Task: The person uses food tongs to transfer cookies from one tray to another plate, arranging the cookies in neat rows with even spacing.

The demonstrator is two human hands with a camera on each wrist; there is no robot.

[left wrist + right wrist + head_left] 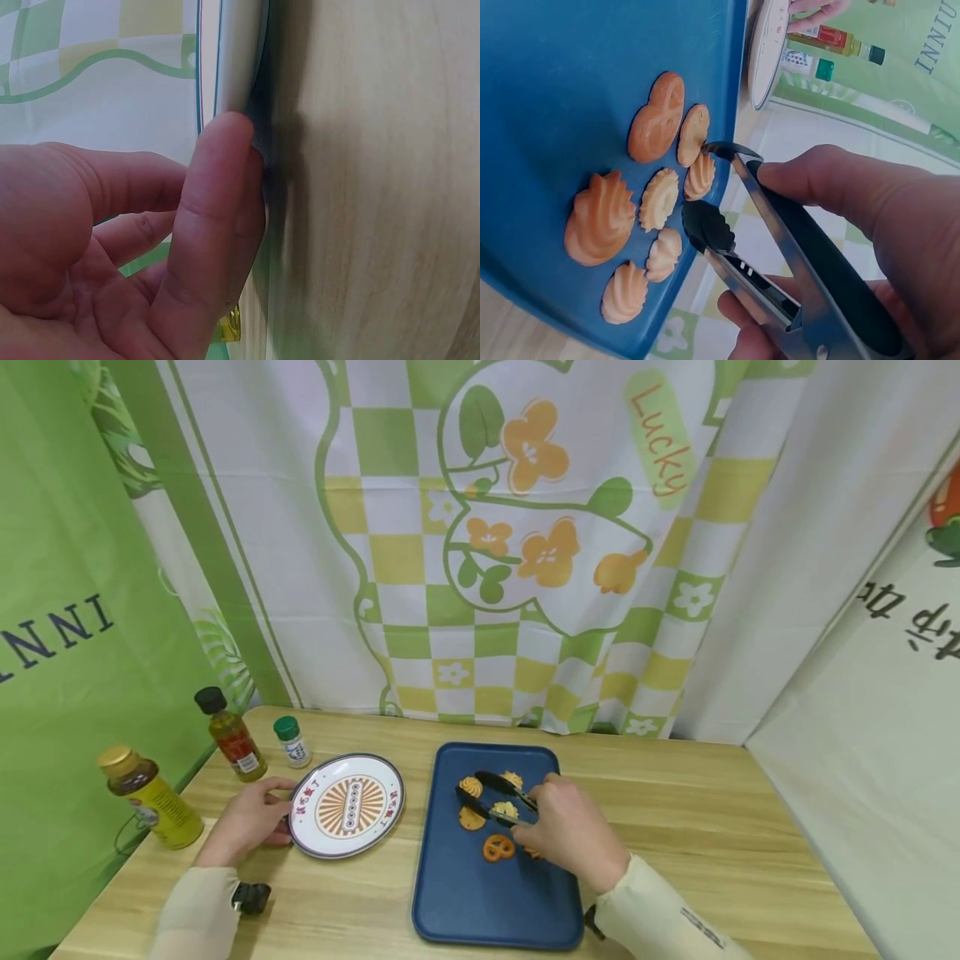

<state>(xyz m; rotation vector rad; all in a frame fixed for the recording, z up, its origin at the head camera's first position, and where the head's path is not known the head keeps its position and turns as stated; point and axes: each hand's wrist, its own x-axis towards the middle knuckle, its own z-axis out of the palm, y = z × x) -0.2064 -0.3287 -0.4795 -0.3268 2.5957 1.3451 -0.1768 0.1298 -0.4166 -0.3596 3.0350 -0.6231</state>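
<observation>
My right hand (572, 828) grips a pair of metal tongs (810, 247) with black tips, the thumb on one arm and fingers on the other. The tongs' tips stand apart over the blue tray (480, 902), close to a swirled cookie (700, 177) near its far edge. A pretzel-shaped cookie (498, 848), a flat round cookie (694, 135) and several ridged ones lie around it. At the left, my left hand (251, 820) holds the rim of a white plate (306, 827) with an orange sunburst print, a fingertip against its edge in the left wrist view.
Beyond the left hand stand a yellow-labelled bottle (161, 810), a red-labelled bottle (238, 747) and a green-capped shaker (292, 743). A patterned curtain (480, 652) hangs behind the wooden table (697, 827). Green cloth (67, 710) borders the left side.
</observation>
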